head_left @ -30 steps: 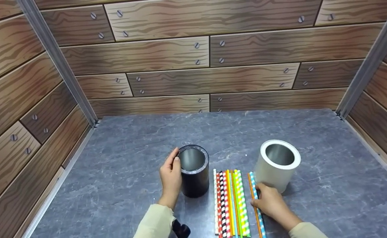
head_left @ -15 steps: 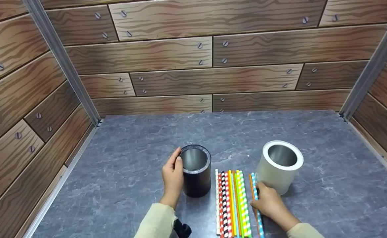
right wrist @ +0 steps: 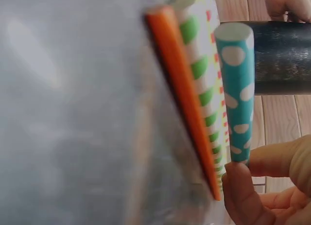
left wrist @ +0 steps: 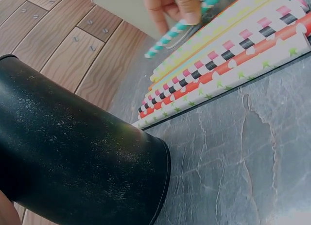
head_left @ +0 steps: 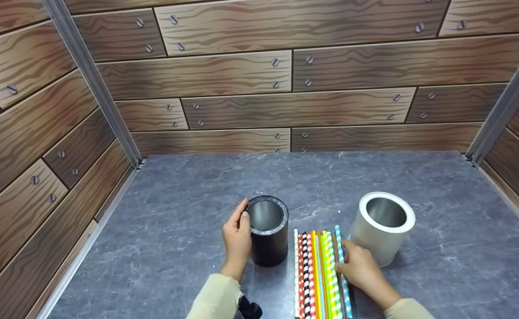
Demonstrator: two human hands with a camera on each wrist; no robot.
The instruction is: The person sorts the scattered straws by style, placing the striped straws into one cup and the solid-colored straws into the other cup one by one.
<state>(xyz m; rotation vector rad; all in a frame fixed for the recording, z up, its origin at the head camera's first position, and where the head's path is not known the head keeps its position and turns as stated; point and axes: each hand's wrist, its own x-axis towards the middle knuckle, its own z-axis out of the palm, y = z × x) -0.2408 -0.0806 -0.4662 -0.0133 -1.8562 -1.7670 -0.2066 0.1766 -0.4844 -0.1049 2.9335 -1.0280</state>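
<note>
My left hand [head_left: 237,239] grips the near left side of a black cup [head_left: 269,250], which stands upright, its thumb and fingertips up at the rim. In the right wrist view, my right hand [right wrist: 272,181] pinches a blue paper straw [right wrist: 238,79] with white dots between thumb and fingers. That straw rises off the table, close along the right side of a row of colourful paper straws [head_left: 316,279]. An orange stick [right wrist: 180,89], thin and straight, lies under it at the row's edge. Just beyond the right hand stands a white cup [head_left: 376,241].
The row of striped, dotted and plain straws lies lengthwise between the two cups on a grey marbled tabletop [head_left: 175,212]. Wood-patterned walls [head_left: 232,106] with metal corner posts [head_left: 102,93] enclose the table at the back and sides.
The blue dotted straw has come up in my right hand and shifted left toward the row, its far tip now higher. My left hand stays on the black cup. The head view has shifted slightly.
</note>
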